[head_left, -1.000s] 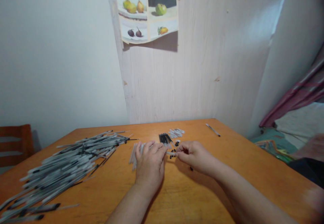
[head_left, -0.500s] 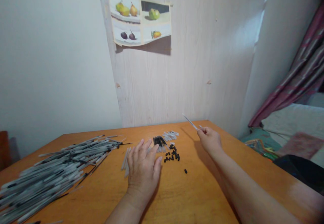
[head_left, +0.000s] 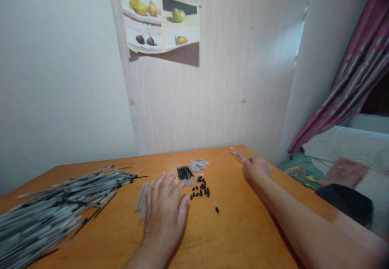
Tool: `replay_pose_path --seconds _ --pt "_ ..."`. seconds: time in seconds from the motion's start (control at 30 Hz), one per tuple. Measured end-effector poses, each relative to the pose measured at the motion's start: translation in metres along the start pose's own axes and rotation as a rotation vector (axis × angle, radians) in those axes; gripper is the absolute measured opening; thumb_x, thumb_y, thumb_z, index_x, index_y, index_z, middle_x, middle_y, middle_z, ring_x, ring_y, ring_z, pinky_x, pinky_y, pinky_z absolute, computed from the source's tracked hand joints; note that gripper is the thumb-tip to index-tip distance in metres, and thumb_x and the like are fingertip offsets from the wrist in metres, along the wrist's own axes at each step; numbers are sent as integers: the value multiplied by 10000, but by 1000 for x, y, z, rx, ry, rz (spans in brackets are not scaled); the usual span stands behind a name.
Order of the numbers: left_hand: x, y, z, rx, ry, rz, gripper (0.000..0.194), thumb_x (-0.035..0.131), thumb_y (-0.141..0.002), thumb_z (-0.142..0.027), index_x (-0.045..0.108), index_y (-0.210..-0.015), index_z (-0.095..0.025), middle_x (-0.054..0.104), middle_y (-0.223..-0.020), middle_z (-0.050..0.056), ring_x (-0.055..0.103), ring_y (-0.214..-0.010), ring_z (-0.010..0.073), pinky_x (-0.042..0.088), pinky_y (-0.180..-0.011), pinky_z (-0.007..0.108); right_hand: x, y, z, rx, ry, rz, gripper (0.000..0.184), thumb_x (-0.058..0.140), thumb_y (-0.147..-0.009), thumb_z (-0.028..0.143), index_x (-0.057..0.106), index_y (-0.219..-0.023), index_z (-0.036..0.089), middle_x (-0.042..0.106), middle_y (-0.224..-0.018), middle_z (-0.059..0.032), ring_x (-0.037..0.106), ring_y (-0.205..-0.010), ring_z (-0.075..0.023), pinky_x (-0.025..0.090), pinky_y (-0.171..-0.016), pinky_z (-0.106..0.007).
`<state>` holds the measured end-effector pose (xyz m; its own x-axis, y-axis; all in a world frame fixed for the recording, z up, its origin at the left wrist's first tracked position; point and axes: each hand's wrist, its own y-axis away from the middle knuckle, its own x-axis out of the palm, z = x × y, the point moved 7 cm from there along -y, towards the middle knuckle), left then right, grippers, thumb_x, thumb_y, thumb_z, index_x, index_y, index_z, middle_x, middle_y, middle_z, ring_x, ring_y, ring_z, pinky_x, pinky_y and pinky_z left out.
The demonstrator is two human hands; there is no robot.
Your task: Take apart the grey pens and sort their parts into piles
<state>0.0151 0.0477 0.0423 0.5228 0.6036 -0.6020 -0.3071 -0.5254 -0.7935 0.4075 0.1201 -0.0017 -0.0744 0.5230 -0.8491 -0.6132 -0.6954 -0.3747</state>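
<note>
My left hand (head_left: 164,208) lies palm down over the table with its fingers spread, partly covering some translucent tubes (head_left: 140,198). Just beyond its fingertips is a row of short black sticks with clear ends (head_left: 184,173). Small black caps (head_left: 203,187) are scattered to the right of it, and one lone black cap (head_left: 216,210) is nearer to me. At the right, my right hand (head_left: 256,169) is closed on thin whitish tubes (head_left: 238,154) that point away toward the wall. Their exact kind is too blurred to make out.
A large heap of grey and black pen-like sticks (head_left: 60,204) covers the left of the wooden table (head_left: 212,244). Short clear pieces (head_left: 198,165) lie near the back. Behind rises a wall (head_left: 188,111) with fruit pictures. A dark bag-like object (head_left: 346,202) is past the right edge.
My right hand, with the thin tubes, has moved slightly right and lower, toward the table's back right. The view has shifted a little to the right. My left hand stays spread in place.
</note>
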Motion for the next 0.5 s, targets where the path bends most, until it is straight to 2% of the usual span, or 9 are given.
replay_pose_path --seconds 0.17,0.5 --pt "1 1 0 18 -14 6 331 607 -850 -286 660 -1174 -249 586 -1326 106 412 -1331 344 396 -1048 577 14 -12 -6 31 54 -8 321 485 -891 312 747 -910 126 678 -1045 -221 599 -971 -313 411 -787 -406" --pt "7 4 2 32 -38 28 323 610 -847 -301 657 -1162 -248 588 -1315 106 412 -1326 344 384 -1065 595 31 -21 -12 52 154 62 358 448 -907 312 730 -1023 125 659 -1139 -212 586 -1065 -335 423 -830 -447"
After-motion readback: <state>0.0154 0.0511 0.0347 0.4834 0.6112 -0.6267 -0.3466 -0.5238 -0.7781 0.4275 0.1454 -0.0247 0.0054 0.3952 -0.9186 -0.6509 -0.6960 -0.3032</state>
